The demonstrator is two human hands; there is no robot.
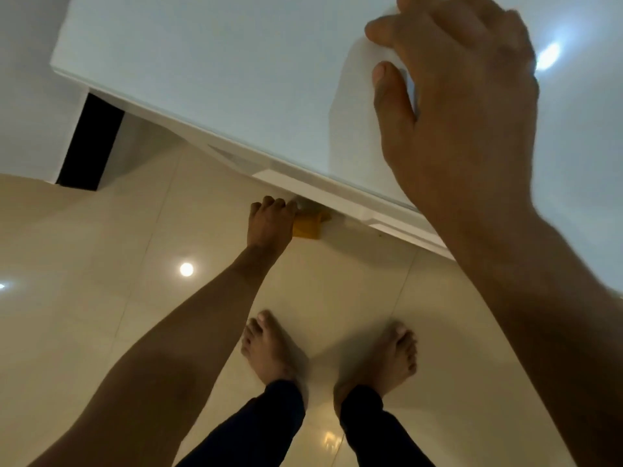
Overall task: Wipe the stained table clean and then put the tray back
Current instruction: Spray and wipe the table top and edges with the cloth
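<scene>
Your right hand (462,96) lies flat on the white tabletop (219,62), fingers (387,92) spread and pressing on a pale cloth or paper (357,112); it blends with the surface, so you cannot be sure which. Your left hand (271,222) is down at the near edge of the tabletop, fingers curled shut around something yellow (308,227) held just under the lip; what it is cannot be told, perhaps a scraper or small catcher. Judged from this, wiping is the step in hand: the right pushes debris toward the edge, the left waits below to receive it. No stain is visible on the part of the top in view, though glare hides much. The tray is nowhere in view. Bare feet (269,345) stand on glossy floor tiles (101,230). Next move calls for drawing the wipe to the edge directly above the yellow piece, keeping pressure even, then locating the tray.
</scene>
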